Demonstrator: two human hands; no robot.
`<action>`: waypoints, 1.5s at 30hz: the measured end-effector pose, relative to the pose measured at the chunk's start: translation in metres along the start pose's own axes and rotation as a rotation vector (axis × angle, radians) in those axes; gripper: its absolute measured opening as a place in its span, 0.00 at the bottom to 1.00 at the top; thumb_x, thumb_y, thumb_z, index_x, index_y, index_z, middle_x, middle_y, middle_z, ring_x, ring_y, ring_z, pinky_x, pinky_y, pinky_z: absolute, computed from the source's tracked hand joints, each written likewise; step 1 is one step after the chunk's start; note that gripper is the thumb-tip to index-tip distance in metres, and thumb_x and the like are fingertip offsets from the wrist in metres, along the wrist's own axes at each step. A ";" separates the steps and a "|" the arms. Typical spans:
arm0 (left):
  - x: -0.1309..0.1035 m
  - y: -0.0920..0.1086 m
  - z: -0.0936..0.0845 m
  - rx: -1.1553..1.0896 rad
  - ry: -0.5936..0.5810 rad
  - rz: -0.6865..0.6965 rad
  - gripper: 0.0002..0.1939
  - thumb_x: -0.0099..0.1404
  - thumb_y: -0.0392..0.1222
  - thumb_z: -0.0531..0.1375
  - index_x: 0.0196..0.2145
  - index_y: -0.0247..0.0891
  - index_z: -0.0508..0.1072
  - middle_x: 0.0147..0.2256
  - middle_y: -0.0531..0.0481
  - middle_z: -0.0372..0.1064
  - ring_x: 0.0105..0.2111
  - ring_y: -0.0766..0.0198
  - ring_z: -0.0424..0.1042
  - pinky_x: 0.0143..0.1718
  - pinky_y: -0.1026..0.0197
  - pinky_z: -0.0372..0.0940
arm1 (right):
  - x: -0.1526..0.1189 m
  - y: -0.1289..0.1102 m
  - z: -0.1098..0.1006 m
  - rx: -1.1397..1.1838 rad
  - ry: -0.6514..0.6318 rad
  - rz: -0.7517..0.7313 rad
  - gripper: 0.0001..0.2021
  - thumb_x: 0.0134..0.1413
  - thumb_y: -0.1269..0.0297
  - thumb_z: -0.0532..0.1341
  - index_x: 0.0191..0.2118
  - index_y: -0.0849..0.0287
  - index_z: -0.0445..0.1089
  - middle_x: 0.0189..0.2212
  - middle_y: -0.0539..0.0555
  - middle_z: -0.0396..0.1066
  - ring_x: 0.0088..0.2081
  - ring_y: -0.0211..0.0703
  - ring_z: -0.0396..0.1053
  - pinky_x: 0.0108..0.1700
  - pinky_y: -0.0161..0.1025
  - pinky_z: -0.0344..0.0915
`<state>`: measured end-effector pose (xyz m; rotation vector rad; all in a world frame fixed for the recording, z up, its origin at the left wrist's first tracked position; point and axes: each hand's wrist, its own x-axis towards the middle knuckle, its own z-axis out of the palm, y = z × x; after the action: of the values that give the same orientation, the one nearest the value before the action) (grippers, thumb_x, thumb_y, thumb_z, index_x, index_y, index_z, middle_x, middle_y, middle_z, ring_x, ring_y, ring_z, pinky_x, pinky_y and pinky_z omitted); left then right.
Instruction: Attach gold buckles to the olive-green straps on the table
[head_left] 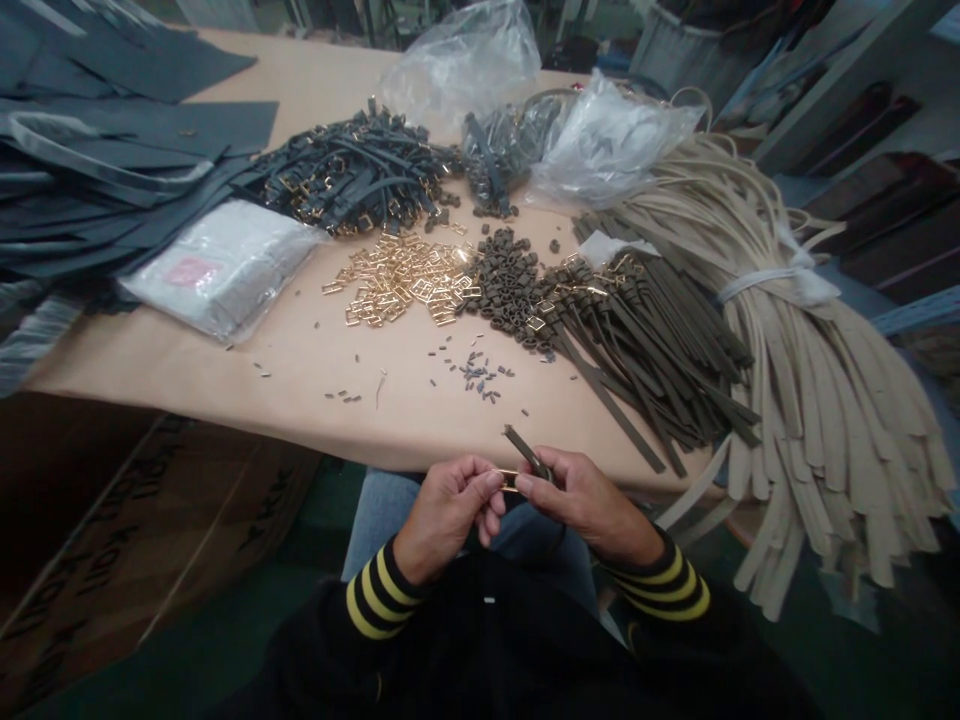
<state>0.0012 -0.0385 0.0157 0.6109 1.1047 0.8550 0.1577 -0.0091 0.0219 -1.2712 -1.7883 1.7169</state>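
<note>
Just off the table's front edge, my left hand [457,505] pinches one end of a gold buckle [509,481]. My right hand [589,497] is closed on a dark olive strap [526,451], whose end sticks up past the fingers, and its thumb also meets the buckle. How the strap and buckle join is hidden by my fingers. Small dark metal pieces [480,378] lie scattered on the table beyond my hands. Farther back are a pile of gold buckles [405,275] and a heap of olive strap loops [511,280].
Olive straps [645,340] lie to the right, beside a tied bundle of long beige straps [817,400] hanging over the edge. Black buckled straps [352,170] are heaped at the back. A plastic-wrapped white packet [225,265] lies left. A cardboard box [150,540] stands below the table.
</note>
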 end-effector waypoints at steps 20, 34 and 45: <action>-0.010 -0.004 0.003 -0.042 -0.053 -0.024 0.14 0.52 0.48 0.59 0.22 0.31 0.66 0.16 0.55 0.64 0.14 0.73 0.64 0.13 0.72 0.59 | -0.029 -0.011 -0.017 -0.189 -0.098 0.037 0.12 0.55 0.62 0.49 0.25 0.61 0.60 0.19 0.46 0.58 0.21 0.32 0.53 0.25 0.30 0.51; -0.008 -0.007 0.001 -0.290 -0.153 -0.178 0.15 0.49 0.46 0.63 0.21 0.31 0.65 0.15 0.55 0.64 0.12 0.76 0.62 0.10 0.75 0.54 | -0.024 0.002 -0.015 -0.006 -0.148 0.004 0.15 0.55 0.56 0.50 0.26 0.62 0.62 0.19 0.47 0.59 0.21 0.31 0.52 0.23 0.30 0.50; -0.012 -0.012 0.012 -0.314 -0.137 -0.240 0.14 0.50 0.46 0.62 0.23 0.33 0.63 0.15 0.57 0.61 0.11 0.75 0.63 0.09 0.76 0.56 | -0.025 0.008 -0.003 0.186 -0.150 0.113 0.17 0.53 0.52 0.52 0.28 0.64 0.62 0.18 0.46 0.58 0.18 0.28 0.50 0.20 0.28 0.47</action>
<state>0.0135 -0.0550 0.0167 0.2644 0.8762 0.7466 0.1760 -0.0277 0.0235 -1.2131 -1.6159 2.0370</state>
